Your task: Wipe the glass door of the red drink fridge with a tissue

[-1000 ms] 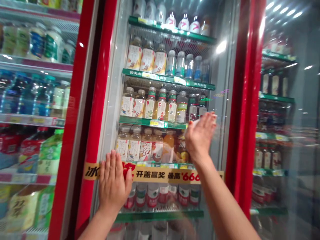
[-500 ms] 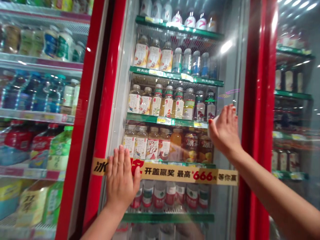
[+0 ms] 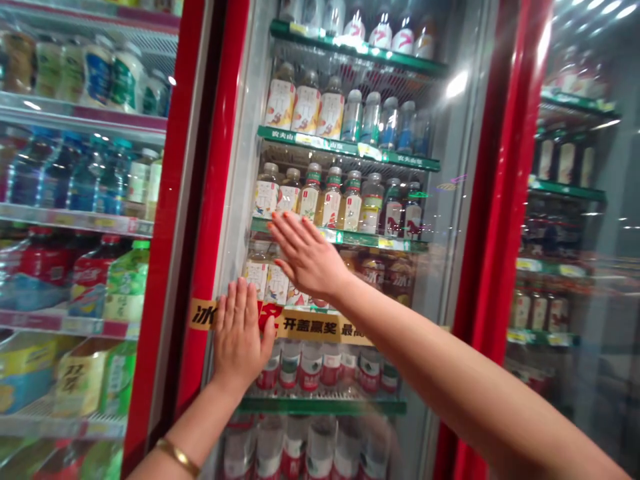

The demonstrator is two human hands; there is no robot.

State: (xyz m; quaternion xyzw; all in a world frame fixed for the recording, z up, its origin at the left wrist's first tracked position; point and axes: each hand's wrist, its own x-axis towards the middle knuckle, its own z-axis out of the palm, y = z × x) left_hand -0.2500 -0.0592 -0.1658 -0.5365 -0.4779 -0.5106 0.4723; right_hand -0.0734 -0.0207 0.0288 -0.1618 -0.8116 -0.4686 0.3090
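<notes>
Two open hands flat on a cooler's glass door

From its left side, the glass door is clear enough to show rows of bottles on green-edged shelves. A tan strip with black and red characters crosses its lower half, and toward the upper right the pane carries a bright glare and small coloured reflections.

The left hand, with a gold bangle at its wrist, is open against the door's left part, fingers upright and thumb apart, covering some of the strip. Just above and to the right, the right hand is also open on the door, its straight fingers slanting to the upper left; what lies beneath its palm cannot be told.

At the left, a red frame borders the door close beside the left hand, with shelves of drinks beyond. Little of the pane separates the hands. Rightward, above the right forearm, a broad uncovered stretch of glass runs to the red post, past which stands another stocked cooler.
</notes>
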